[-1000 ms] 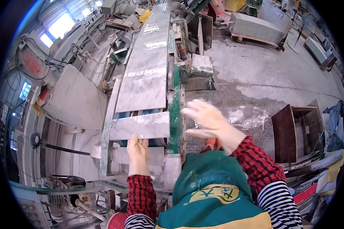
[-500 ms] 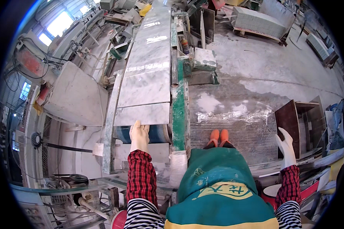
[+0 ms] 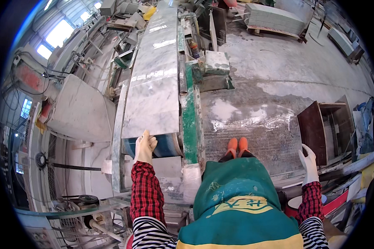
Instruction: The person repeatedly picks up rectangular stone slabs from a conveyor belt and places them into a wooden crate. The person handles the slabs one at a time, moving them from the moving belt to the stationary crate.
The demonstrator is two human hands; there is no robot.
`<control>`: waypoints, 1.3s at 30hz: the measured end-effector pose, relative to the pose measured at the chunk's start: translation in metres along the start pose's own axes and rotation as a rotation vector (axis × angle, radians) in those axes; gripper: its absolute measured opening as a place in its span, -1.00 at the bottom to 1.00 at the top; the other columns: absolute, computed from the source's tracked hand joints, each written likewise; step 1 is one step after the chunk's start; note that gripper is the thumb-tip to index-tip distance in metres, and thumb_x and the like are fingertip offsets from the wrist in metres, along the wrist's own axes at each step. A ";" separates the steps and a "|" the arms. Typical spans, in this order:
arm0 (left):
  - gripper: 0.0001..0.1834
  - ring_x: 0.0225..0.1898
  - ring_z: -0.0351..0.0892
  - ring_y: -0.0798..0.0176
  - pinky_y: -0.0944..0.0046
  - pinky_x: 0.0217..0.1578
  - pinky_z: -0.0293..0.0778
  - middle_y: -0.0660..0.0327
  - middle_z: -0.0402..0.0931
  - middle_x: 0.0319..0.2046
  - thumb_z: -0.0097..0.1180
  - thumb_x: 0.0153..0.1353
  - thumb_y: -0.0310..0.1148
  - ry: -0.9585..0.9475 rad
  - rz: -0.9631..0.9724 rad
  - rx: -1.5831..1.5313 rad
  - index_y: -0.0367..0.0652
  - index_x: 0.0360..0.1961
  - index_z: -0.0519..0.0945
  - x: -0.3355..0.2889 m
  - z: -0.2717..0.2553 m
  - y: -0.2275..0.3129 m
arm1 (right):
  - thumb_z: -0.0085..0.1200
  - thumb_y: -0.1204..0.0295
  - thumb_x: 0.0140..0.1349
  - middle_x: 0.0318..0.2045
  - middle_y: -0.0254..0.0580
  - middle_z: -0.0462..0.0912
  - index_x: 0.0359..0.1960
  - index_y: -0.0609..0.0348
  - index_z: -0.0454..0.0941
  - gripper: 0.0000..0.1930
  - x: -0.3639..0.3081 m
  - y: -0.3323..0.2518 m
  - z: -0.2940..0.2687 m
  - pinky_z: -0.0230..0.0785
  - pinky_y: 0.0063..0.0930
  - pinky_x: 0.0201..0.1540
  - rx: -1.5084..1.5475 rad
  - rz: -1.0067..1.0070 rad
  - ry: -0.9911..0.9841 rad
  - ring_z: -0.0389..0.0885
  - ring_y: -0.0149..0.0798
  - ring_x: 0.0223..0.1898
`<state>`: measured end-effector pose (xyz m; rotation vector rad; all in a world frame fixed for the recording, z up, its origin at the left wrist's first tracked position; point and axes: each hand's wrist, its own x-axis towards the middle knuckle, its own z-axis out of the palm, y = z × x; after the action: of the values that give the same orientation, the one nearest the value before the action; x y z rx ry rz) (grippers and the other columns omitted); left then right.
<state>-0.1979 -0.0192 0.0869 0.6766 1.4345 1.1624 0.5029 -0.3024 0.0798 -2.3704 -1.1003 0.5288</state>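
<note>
My left hand (image 3: 144,149), in a pale glove, is at the near edge of a white-grey marble slab (image 3: 151,112). Its fingers are curled, with one fingertip up against the slab's edge; the undersides of the fingers are hidden. The slab lies on a long conveyor line between a pale rail (image 3: 117,145) and a green-painted rail (image 3: 190,124). Below the slab's edge a blue roller (image 3: 166,146) shows. My right hand (image 3: 308,166), also gloved, hangs beside a dark wooden box (image 3: 311,132). It is empty, with thumb and fingers apart.
A large pale machine housing (image 3: 81,110) stands left of the line. Behind at right, stacked slabs (image 3: 274,20) rest on a pallet. A stone block (image 3: 217,62) sits right of the green rail. The floor (image 3: 270,108) has wet patches. Boards and scraps lie at far right.
The seam that crossed the marble near my left hand no longer shows. My left hand's fingers have curled more at the slab edge. The view has shifted slightly; my right hand stays open.
</note>
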 end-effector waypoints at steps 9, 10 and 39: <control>-0.34 -0.61 0.50 0.27 0.30 -0.59 0.43 0.06 0.65 -0.51 0.04 0.47 0.10 0.010 -0.214 0.636 -0.45 -0.26 0.69 0.001 0.001 0.052 | 0.31 0.33 0.24 0.08 0.10 0.73 0.15 0.24 0.67 -0.55 -0.020 0.045 -0.008 0.45 -0.27 0.27 -0.014 0.034 0.052 0.68 -0.03 0.18; -0.35 -0.62 0.51 0.25 0.30 -0.59 0.43 0.04 0.64 -0.52 0.02 0.48 0.08 0.035 -0.226 0.656 -0.46 -0.27 0.68 0.007 -0.007 0.052 | 0.29 0.34 0.26 0.08 0.11 0.72 0.16 0.27 0.65 -0.55 -0.024 0.052 -0.014 0.44 -0.27 0.28 -0.054 0.057 0.063 0.68 -0.04 0.18; -0.68 0.21 0.51 -0.10 -0.09 0.31 0.34 0.20 0.70 -0.05 0.27 0.23 -0.32 -0.425 1.318 1.329 -0.07 0.02 0.68 -0.083 0.199 -0.019 | -0.25 0.05 0.60 0.17 0.30 0.60 0.19 0.42 0.52 -0.41 -0.160 0.269 -0.195 0.38 -0.21 0.24 -0.102 0.772 0.663 0.57 0.22 0.18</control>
<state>0.0147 -0.0447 0.1213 2.8768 1.1566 0.6259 0.6705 -0.6295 0.1106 -2.6963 0.0959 -0.1070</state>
